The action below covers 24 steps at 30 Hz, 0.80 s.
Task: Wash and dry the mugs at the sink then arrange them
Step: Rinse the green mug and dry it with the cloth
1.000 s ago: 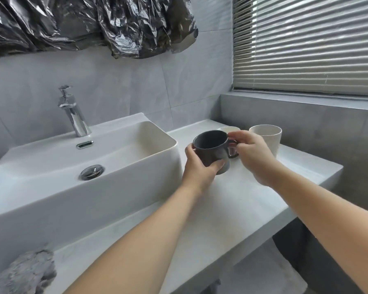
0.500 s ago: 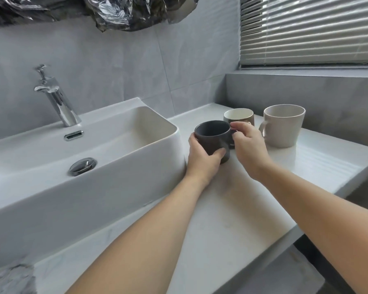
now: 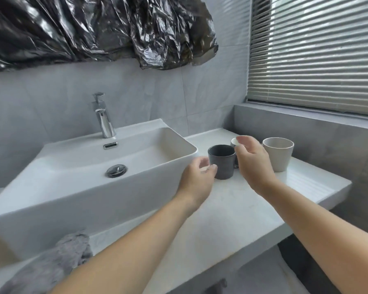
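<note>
Both hands released, left hand (image 3: 197, 179) and right hand (image 3: 252, 161) flanking dark mug (image 3: 221, 161) on counter (image 3: 232, 215)

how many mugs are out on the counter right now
3. A dark grey mug stands nearest the sink, a small mug sits behind it, mostly hidden by the right hand, and a cream mug stands farthest right.

The right hand (image 3: 252, 161) hides most of the small mug (image 3: 234, 142) at its 11 o'clock; only a rim sliver shows. The grey cloth (image 3: 57, 262) runs off the bottom edge. The left hand (image 3: 197, 177) is motion-blurred.
</note>
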Available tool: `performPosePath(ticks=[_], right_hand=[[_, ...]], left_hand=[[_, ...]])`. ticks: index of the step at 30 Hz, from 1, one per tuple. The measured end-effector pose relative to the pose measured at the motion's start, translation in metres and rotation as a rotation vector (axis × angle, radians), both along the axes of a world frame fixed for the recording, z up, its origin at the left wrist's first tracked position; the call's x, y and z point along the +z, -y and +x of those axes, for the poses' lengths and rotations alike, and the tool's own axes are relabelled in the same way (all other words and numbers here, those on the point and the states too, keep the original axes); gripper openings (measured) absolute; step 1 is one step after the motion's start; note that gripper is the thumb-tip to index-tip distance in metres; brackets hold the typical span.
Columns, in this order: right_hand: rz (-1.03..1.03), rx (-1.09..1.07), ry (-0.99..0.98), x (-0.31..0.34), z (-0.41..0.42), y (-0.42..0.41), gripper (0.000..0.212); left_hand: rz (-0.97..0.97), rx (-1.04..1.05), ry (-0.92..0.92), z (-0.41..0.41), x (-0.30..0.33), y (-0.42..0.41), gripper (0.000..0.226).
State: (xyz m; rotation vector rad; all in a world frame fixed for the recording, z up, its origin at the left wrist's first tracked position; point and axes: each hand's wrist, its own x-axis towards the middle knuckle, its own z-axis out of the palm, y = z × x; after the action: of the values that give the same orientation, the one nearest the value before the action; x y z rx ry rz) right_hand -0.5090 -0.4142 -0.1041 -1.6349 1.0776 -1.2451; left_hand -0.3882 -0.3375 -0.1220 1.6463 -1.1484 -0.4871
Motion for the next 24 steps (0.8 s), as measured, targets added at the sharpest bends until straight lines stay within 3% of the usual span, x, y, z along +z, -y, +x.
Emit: performPosePath(ticks=[5,9,14,19,24], right_hand=[[-0.23,0.068,-0.061,0.061,0.025,-0.065,0.038],[-0.346,0.17,-0.116,0.087,0.076,-0.116,0.036],[-0.388,0.33,-0.205,0.086,0.16,-0.143,0.034],[-0.326,0.529,-0.259,0.067,0.279,-0.12,0.032],[-0.048,0.731,-0.313,0.066,0.373,-0.121,0.032]], left_hand=[[-0.258,0.188,0.264,0.056,0.077,-0.078,0.027],[-0.213,0.332,0.397,0.117,0.104,-0.135,0.029],[-0.139,0.368,0.505,0.199,0.105,-0.176,0.027],[-0.127,0.423,0.443,0.304,0.086,-0.163,0.031],[-0.032,0.523,0.238,0.377,0.084,-0.173,0.033]])
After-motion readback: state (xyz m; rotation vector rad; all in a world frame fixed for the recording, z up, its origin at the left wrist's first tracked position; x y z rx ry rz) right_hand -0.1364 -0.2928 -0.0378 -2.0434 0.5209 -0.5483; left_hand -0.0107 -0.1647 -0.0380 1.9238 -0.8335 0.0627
